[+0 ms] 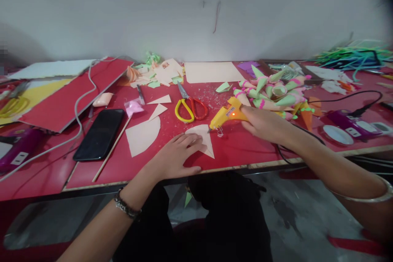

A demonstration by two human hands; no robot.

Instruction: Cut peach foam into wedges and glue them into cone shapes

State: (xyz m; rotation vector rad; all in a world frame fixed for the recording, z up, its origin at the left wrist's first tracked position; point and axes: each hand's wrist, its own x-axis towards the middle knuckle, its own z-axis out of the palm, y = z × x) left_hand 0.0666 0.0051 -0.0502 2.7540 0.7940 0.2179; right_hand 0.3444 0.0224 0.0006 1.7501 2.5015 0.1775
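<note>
My right hand grips a yellow hot glue gun with a small orange light glowing on its side. The gun's nozzle touches or hovers just over the edge of a cream paper piece near the table's front edge. My left hand lies flat on that piece, fingers stretched out, covering its left part. Left of it rests another cream paper piece with one rounded edge. Scissors with one yellow and one red handle lie open behind my hands.
A black phone and a thin wooden stick lie left. Behind the glue gun sits a pile of green and peach paper cones. Purple power strips flank both sides. Paper scraps and a cream sheet lie along the wall.
</note>
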